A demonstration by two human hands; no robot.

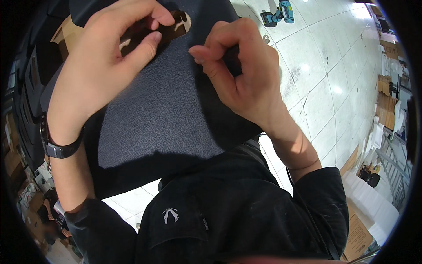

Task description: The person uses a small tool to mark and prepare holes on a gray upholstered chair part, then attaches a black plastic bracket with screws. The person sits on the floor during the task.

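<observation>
A large dark grey panel (154, 110) with a grained surface lies in front of me, close to my body. An opening (181, 30) with a pale edge is cut through its far part. My left hand (99, 61) reaches over the panel beside this opening, its thumb and forefinger bent but apart, with nothing visible between them. To the right of the opening, my right hand (246, 66) is raised over the panel's right side. Its fingers are curled and the thumb presses against the forefinger. Whatever the pinch may hold is too small or hidden to make out.
Dark moulded parts (41, 66) stand along the left. A teal and black power tool (281, 13) lies on the tiled floor (325, 97) at the far right. Cardboard boxes (387, 105), white foam sheets (371, 198) and a metal ladder-like frame (391, 158) line the right edge.
</observation>
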